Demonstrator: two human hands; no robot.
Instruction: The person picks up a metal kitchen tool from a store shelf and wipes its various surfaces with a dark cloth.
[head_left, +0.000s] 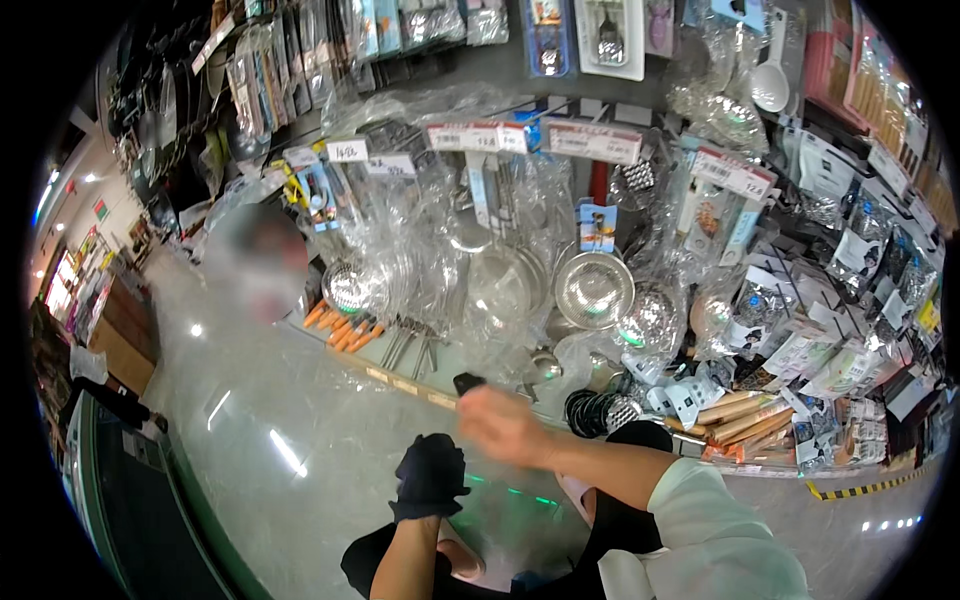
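Note:
My left hand wears a black glove and is held curled above the floor; whether it holds anything cannot be told. To its right, my bare right hand is closed on a small black object at the edge of the lowest shelf. Beyond my hands hang round metal strainers, many in clear plastic bags. Orange-handled utensils lie on the shelf to the left. A coil of black rings sits beside the shelf edge, right of my right hand.
Wooden rolling pins lie at the lower right, with packaged goods above them. Price tags line the rack. A blurred person is at the left of the rack. A dark glass-topped case stands at the lower left.

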